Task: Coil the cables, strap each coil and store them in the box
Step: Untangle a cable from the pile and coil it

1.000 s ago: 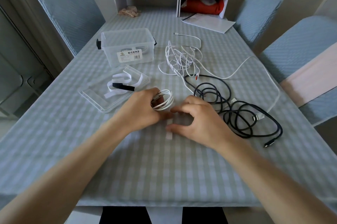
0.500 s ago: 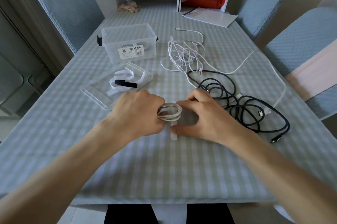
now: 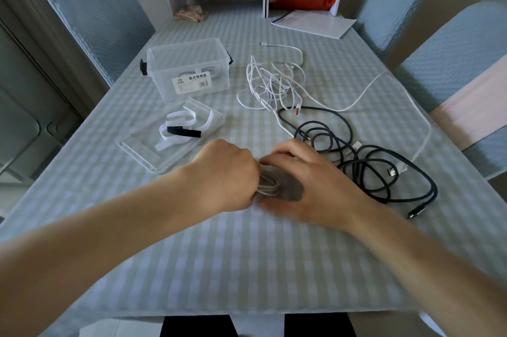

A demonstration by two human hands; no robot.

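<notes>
Since half a second ago: right hand (image 3: 310,185) closed in over white coil (image 3: 270,183), hiding the strap. Left hand (image 3: 227,172) fingers curled, clamping the coil; right fingers curled, grip unclear. Step: strapping. Next: cinch strap, carry to box (image 3: 189,67).

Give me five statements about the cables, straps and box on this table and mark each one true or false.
1. The left hand grips a small white coil. True.
2. The black cable is already coiled and strapped. False: it lies loose on the table to the right of the hands.
3. The lid is clipped on the clear box. False: it lies on the table in front of the box, with straps on it.
4. A white cable lies tangled beyond the hands. True.
5. The right hand rests on the box. False: it is at the coil, next to the left hand.
</notes>
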